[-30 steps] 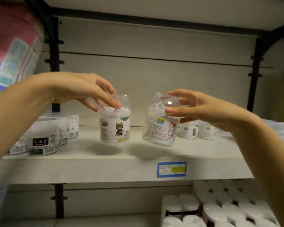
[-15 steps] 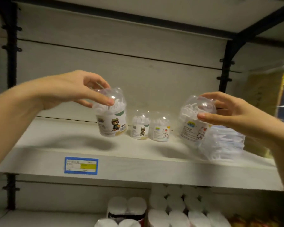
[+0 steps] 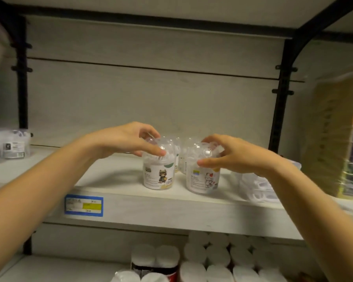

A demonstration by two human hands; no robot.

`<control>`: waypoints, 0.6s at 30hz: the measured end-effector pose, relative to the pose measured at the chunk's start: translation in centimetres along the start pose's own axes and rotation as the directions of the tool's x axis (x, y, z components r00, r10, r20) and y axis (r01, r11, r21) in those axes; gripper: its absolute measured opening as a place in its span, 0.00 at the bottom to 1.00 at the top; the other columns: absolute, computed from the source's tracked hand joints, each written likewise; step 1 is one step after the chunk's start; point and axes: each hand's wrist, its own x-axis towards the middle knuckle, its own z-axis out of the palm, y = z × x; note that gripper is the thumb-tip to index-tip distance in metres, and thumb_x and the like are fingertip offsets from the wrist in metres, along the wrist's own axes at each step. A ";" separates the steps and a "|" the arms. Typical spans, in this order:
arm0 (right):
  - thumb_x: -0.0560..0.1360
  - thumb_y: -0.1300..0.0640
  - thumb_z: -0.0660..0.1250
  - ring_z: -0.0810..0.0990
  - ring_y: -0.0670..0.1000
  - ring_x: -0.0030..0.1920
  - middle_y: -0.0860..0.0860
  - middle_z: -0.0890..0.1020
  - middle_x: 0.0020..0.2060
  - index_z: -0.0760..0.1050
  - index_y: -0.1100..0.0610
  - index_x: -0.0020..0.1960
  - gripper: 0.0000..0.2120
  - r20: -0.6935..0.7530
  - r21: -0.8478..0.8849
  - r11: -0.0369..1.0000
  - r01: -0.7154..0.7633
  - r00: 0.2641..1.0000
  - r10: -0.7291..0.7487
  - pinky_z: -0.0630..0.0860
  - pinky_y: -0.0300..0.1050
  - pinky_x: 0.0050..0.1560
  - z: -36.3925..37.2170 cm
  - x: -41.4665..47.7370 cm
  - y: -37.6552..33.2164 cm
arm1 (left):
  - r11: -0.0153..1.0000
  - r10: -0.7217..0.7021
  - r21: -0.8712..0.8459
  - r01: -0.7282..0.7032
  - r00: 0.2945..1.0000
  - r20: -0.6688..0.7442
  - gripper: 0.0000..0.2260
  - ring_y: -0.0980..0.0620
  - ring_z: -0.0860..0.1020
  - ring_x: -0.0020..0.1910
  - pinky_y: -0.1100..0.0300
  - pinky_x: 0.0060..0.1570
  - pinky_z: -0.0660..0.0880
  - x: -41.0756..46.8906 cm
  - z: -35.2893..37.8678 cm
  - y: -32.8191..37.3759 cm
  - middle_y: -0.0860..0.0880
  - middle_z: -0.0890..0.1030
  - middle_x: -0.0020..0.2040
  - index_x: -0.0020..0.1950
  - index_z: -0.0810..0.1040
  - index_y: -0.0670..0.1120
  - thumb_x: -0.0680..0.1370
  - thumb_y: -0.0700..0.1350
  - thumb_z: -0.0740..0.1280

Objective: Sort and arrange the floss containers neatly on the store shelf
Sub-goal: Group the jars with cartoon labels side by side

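Okay, centre frame: left hand (image 3: 128,142) curls fingers and thumb round the clear dome lid of the left floss container (image 3: 158,174); right hand (image 3: 232,158) grips the dome of the right floss container (image 3: 204,178) the same way. Both containers sit side by side near the shelf (image 3: 171,208) front edge, just apart, long axes vertical, domes up, cartoon labels facing the camera. Blue price tag (image 3: 84,205) lower left; white rolls (image 3: 218,257) along the bottom.
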 end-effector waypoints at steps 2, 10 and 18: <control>0.70 0.44 0.68 0.77 0.49 0.55 0.50 0.71 0.66 0.63 0.47 0.69 0.30 0.034 0.020 1.000 -0.016 0.999 0.015 0.73 0.41 0.53 0.1 -0.1 0.0 | 1.000 -0.002 -0.009 0.002 1.000 0.007 0.23 0.54 0.77 0.54 0.60 0.53 0.76 0.1 0.3 0.1 0.47 0.77 0.56 0.59 0.74 0.48 0.67 0.49 0.75; 0.68 0.39 0.68 0.75 0.51 0.59 0.49 0.75 0.61 0.66 0.49 0.65 0.29 0.002 -0.261 0.965 0.026 1.000 -0.026 0.73 0.48 0.60 -1.0 -0.9 -1.2 | 0.938 0.166 0.321 -0.134 0.983 -0.074 0.23 0.57 0.75 0.53 0.60 0.55 0.75 -0.9 1.6 0.9 0.57 0.74 0.52 0.63 0.73 0.53 0.69 0.55 0.71; 0.70 0.42 0.68 0.73 0.53 0.62 0.51 0.74 0.64 0.67 0.54 0.67 0.30 -0.032 -0.445 0.896 -0.009 0.999 -0.006 0.69 0.44 0.56 -0.5 1.5 -1.9 | 0.918 0.216 0.369 -0.148 0.965 -0.152 0.24 0.51 0.77 0.53 0.52 0.57 0.75 1.1 2.3 -0.3 0.50 0.78 0.57 0.62 0.75 0.48 0.68 0.54 0.73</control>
